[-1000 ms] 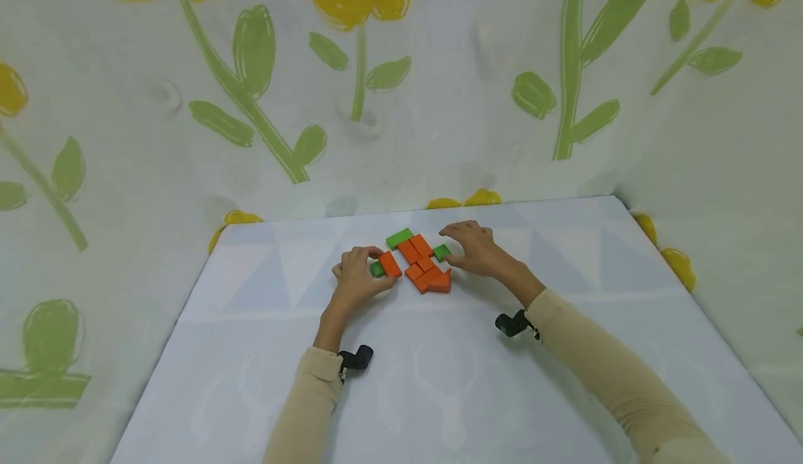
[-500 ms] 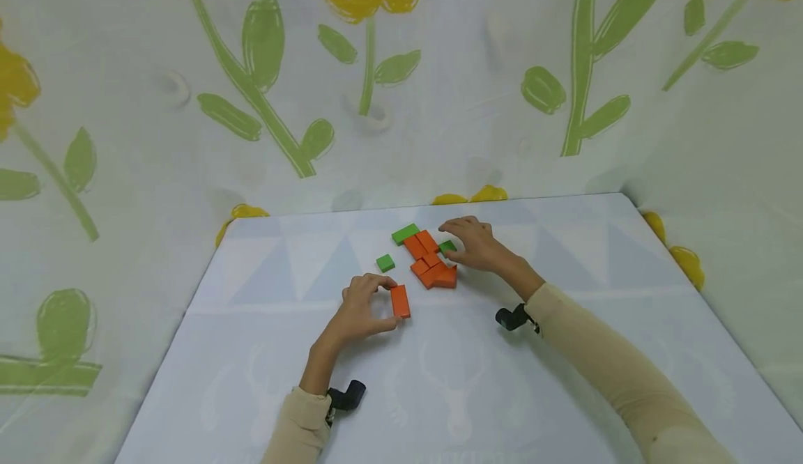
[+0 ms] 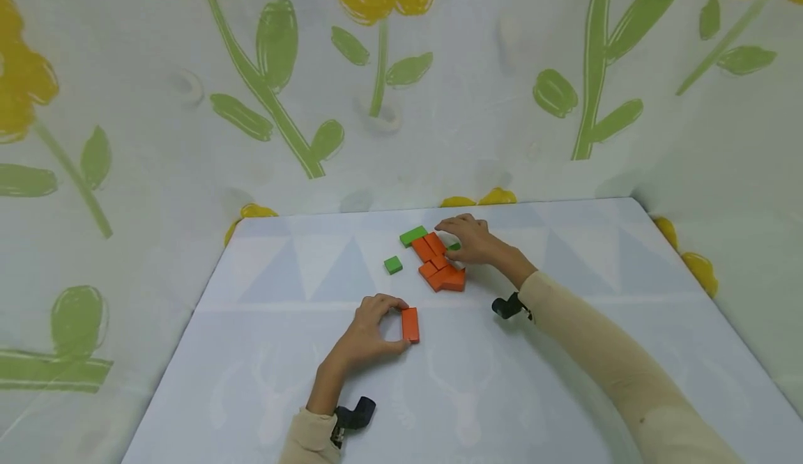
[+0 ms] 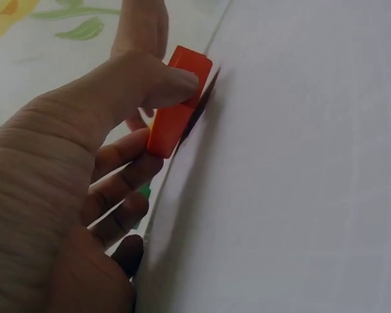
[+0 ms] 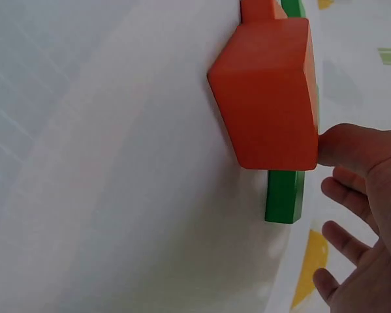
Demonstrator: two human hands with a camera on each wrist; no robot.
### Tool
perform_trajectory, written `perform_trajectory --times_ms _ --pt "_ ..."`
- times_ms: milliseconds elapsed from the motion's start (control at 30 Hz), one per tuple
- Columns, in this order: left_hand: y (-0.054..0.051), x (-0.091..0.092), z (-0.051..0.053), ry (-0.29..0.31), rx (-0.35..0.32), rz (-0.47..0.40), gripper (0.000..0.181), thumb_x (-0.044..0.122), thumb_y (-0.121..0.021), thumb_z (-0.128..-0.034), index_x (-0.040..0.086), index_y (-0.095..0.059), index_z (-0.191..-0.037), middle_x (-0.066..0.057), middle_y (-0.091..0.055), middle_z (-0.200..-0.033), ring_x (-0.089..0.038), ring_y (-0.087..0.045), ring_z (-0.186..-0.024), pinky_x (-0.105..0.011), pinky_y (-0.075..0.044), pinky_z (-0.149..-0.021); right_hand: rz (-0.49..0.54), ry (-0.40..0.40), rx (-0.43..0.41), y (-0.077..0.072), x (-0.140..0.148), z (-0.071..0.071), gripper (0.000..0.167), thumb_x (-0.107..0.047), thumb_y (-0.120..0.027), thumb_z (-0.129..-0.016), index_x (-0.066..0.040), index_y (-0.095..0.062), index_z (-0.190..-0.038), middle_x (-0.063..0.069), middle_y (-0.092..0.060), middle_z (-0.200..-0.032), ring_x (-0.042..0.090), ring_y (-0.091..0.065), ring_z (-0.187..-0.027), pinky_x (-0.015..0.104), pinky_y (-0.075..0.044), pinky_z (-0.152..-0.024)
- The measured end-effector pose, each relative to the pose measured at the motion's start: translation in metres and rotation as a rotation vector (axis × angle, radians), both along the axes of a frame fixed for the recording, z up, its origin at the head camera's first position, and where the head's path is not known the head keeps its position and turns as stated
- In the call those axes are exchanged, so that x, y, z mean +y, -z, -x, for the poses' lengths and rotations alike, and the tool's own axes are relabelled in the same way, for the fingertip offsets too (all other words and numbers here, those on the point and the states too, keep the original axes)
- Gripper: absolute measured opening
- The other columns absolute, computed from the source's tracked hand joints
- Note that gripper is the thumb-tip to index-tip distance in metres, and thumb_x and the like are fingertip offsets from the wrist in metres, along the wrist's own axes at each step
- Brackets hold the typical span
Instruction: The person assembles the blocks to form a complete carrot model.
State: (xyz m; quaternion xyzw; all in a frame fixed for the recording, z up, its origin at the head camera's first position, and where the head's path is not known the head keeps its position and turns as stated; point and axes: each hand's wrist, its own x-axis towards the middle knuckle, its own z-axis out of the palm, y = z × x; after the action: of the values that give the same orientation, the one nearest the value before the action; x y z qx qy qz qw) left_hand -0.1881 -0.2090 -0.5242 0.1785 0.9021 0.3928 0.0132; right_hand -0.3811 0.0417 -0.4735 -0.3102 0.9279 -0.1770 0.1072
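My left hand (image 3: 370,328) pinches a rectangular orange block (image 3: 410,325) between thumb and fingertips, near the middle of the table. The left wrist view shows the thumb on the near side of this orange block (image 4: 172,127); whether it touches the table I cannot tell. Farther back, my right hand (image 3: 475,240) hovers with loosely bent fingers at a cluster of orange blocks (image 3: 439,277). Its thumb is beside a slanted orange block (image 5: 267,104) in the right wrist view; contact is unclear. A small green block (image 3: 454,246) is partly hidden by that hand.
A small green square block (image 3: 393,265) lies apart, left of the cluster. A longer green block (image 3: 413,235) adjoins the cluster's back left. Behind the pale patterned table (image 3: 263,325) hangs a flower-print cloth (image 3: 464,116).
My left hand has drawn the orange block away from the small green block, toward the table's front. My right hand has shifted slightly left over the cluster, covering more of the other green block.
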Motion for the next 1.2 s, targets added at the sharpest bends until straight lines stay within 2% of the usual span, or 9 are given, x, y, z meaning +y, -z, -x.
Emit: perform_trajectory --times_ms 267,400,500,700,800,900,1067,1200 --pt "0.003 -0.002 0.000 -0.016 -0.044 -0.009 0.053 0.032 -0.083 -0.0786 0.030 -0.061 -0.127 0.016 -0.053 -0.124 -0.010 -0.042 -0.111 -0.042 -0.040 -0.095 -0.014 -0.047 -0.090 0.005 -0.005 0.016 0.062 -0.015 -0.074 -0.088 -0.015 -0.052 -0.146 0.006 -0.044 -0.153 0.034 -0.028 -0.140 0.059 -0.022 -0.107" --pt "0.005 -0.004 -0.006 -0.036 -0.046 -0.001 0.053 0.033 -0.083 -0.0785 0.031 -0.061 -0.127 0.018 -0.053 -0.126 -0.010 -0.042 -0.113 -0.043 -0.040 -0.097 -0.021 -0.112 -0.091 0.012 -0.008 0.018 0.058 -0.016 -0.073 -0.090 -0.018 -0.054 -0.145 0.003 -0.048 -0.150 0.032 -0.028 -0.141 0.057 -0.022 -0.108" --pt "0.007 -0.006 -0.008 -0.056 -0.039 0.009 0.053 0.032 -0.084 -0.0781 0.032 -0.061 -0.126 0.019 -0.052 -0.125 -0.010 -0.041 -0.114 -0.043 -0.041 -0.097 0.002 -0.139 -0.069 0.011 -0.009 0.017 0.056 -0.021 -0.075 -0.090 -0.018 -0.057 -0.142 0.002 -0.050 -0.148 0.032 -0.027 -0.141 0.057 -0.022 -0.109" --pt "0.006 -0.004 -0.003 -0.046 -0.031 0.016 0.054 0.034 -0.082 -0.0804 0.034 -0.059 -0.129 0.020 -0.050 -0.128 -0.009 -0.040 -0.117 -0.042 -0.041 -0.099 0.064 -0.041 0.023 -0.004 0.001 0.014 0.053 -0.029 -0.082 -0.085 -0.019 -0.063 -0.133 0.001 -0.055 -0.142 0.030 -0.032 -0.139 0.054 -0.024 -0.105" --pt "0.006 -0.002 -0.005 -0.049 -0.039 0.009 0.054 0.033 -0.082 -0.0799 0.033 -0.060 -0.129 0.018 -0.051 -0.127 -0.010 -0.041 -0.114 -0.043 -0.042 -0.097 0.109 -0.028 0.054 -0.008 0.007 0.004 0.055 -0.033 -0.082 -0.084 -0.017 -0.063 -0.133 0.002 -0.057 -0.141 0.030 -0.034 -0.137 0.054 -0.025 -0.104" --pt "0.004 -0.001 -0.006 -0.049 -0.032 0.001 0.054 0.031 -0.083 -0.0801 0.030 -0.060 -0.129 0.016 -0.052 -0.128 -0.011 -0.042 -0.113 -0.044 -0.042 -0.096 0.153 -0.032 0.088 -0.012 0.012 -0.012 0.055 -0.033 -0.082 -0.084 -0.016 -0.063 -0.132 0.002 -0.060 -0.137 0.032 -0.035 -0.135 0.057 -0.024 -0.103" --pt "0.001 0.000 -0.004 -0.037 -0.033 0.005 0.053 0.030 -0.083 -0.0809 0.028 -0.061 -0.129 0.014 -0.052 -0.127 -0.011 -0.042 -0.114 -0.043 -0.042 -0.097 0.211 -0.053 0.120 -0.021 0.019 -0.049 0.051 -0.033 -0.082 -0.083 -0.018 -0.064 -0.129 -0.001 -0.062 -0.132 0.031 -0.036 -0.134 0.058 -0.024 -0.103" --pt "0.001 0.002 -0.002 -0.029 -0.027 0.010 0.053 0.029 -0.083 -0.0806 0.027 -0.061 -0.129 0.013 -0.053 -0.127 -0.012 -0.043 -0.115 -0.043 -0.040 -0.098 0.232 -0.077 0.154 -0.025 0.024 -0.079 0.051 -0.033 -0.083 -0.082 -0.018 -0.065 -0.127 -0.002 -0.063 -0.129 0.027 -0.039 -0.131 0.055 -0.026 -0.101"
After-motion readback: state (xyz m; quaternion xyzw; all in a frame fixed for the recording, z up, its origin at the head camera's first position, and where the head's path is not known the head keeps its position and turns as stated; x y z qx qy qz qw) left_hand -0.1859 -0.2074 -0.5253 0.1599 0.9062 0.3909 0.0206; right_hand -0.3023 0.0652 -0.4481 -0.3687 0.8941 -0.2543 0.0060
